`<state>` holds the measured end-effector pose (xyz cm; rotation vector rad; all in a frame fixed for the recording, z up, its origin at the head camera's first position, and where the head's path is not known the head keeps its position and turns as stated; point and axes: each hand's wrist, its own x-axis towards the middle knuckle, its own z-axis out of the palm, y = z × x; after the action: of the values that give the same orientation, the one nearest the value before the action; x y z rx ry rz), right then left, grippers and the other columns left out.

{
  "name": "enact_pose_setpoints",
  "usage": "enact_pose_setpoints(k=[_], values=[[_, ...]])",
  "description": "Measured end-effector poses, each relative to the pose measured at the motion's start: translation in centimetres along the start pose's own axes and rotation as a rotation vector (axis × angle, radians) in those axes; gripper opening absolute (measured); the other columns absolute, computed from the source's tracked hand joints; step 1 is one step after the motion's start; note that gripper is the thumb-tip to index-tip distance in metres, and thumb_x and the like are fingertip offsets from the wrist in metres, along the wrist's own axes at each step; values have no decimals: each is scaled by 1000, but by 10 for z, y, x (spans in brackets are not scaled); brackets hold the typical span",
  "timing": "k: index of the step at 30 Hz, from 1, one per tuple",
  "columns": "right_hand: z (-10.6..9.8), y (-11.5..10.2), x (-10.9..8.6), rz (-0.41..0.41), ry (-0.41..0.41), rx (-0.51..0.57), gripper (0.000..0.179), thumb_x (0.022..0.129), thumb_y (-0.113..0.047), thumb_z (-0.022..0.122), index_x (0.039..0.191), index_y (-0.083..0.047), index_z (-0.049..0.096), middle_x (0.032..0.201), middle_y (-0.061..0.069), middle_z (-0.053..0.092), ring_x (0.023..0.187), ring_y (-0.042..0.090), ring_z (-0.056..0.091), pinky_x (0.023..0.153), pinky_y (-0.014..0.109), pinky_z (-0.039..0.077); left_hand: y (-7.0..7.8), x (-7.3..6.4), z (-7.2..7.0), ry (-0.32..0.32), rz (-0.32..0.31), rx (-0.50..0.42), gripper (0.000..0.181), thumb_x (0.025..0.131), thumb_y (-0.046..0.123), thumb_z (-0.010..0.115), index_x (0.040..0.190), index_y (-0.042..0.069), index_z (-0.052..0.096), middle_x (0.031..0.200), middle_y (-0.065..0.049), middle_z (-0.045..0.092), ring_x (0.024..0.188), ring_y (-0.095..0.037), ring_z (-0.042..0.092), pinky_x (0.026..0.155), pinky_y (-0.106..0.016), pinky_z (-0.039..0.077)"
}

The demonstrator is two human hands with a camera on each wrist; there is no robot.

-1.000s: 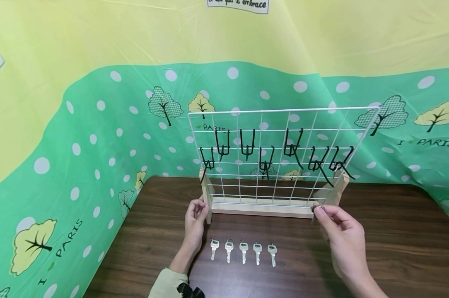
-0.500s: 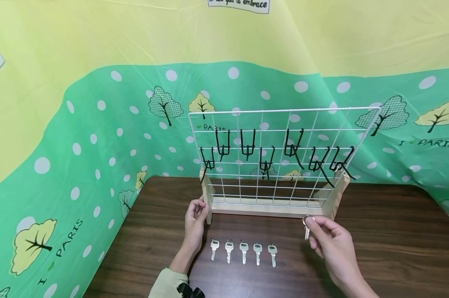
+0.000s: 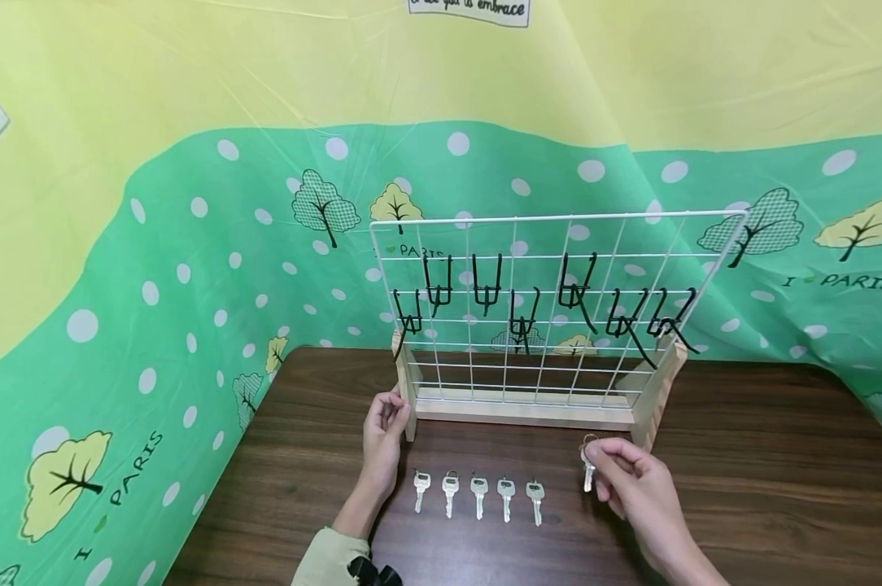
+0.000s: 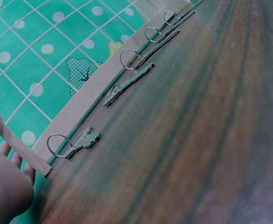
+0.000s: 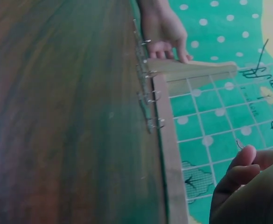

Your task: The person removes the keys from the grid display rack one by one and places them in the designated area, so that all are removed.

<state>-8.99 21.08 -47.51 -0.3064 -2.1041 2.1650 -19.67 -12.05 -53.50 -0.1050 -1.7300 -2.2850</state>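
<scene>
My left hand (image 3: 382, 435) grips the left wooden end piece (image 3: 406, 391) of a white wire grid rack (image 3: 558, 216). Thumb and fingers of my right hand (image 3: 642, 492) pinch a silver key (image 3: 588, 475) near its ring, and the blade hangs down. That key is in front of the rack's right end, to the right of a row of several similar keys (image 3: 479, 496) on the table. In the right wrist view, only a bit of ring (image 5: 239, 144) shows past the fingertips. The left wrist view shows rings on the lying keys (image 4: 82, 143), some standing up.
Several black double-wire hooks (image 3: 486, 285) hang on the grid in two staggered heights. A pale wooden base bar (image 3: 521, 413) runs along the rack's foot, just behind the keys. The dark wood table (image 3: 778, 488) meets a green and yellow patterned cloth (image 3: 192, 285) behind.
My right hand has moved left and toward me with the key, away from the rack's right end piece. The left hand, the rack and the row of keys have stayed in place.
</scene>
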Motion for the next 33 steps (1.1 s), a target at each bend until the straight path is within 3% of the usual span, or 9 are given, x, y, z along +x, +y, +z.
enact_pose_setpoints(k=[5,9,14,19,23,27,33], values=[[1,5,0,69,1,-106,18,105,-13,77,109,4,76,64,2,56,53,9,48,41,26,33,1,-1,0,-4,4,3,25,105,-12,60,118,-25,42,123,-5,62,135,-5,57,106,-19,49],[2,10,0,77,-16,-141,16,105,-11,76,112,4,79,64,2,57,52,8,46,42,23,33,2,-1,0,-3,4,-4,27,105,-11,61,118,-26,42,117,-3,61,131,-5,59,104,-19,49],[2,17,1,66,-50,-180,21,105,-11,76,120,3,81,65,3,59,52,7,45,43,22,32,2,-1,1,2,2,-14,32,105,-8,65,118,-26,42,118,-9,61,122,-7,61,101,-19,50],[2,25,0,34,-87,-263,25,104,-13,77,125,1,82,91,-1,78,61,9,56,52,24,40,1,-1,1,1,1,-5,26,104,-12,61,118,-25,43,130,-10,62,130,-6,60,104,-19,50],[2,32,1,1,-88,-286,23,102,-9,79,122,0,83,106,-2,82,61,10,60,60,25,50,0,-1,1,-2,4,-7,26,105,-12,61,118,-25,43,124,-6,62,126,-7,60,102,-19,50],[2,37,1,-46,-85,-322,19,100,-5,80,118,-1,84,102,2,83,59,10,61,57,26,52,-1,0,0,-6,10,-16,30,105,-10,63,119,-26,42,115,-2,60,120,-9,61,100,-19,50],[2,40,1,-158,-99,-461,11,95,0,84,105,-5,84,81,-3,77,58,5,61,54,24,52,-1,0,0,-10,20,-16,29,105,-10,63,118,-25,42,109,0,59,111,-8,60,97,-19,51]])
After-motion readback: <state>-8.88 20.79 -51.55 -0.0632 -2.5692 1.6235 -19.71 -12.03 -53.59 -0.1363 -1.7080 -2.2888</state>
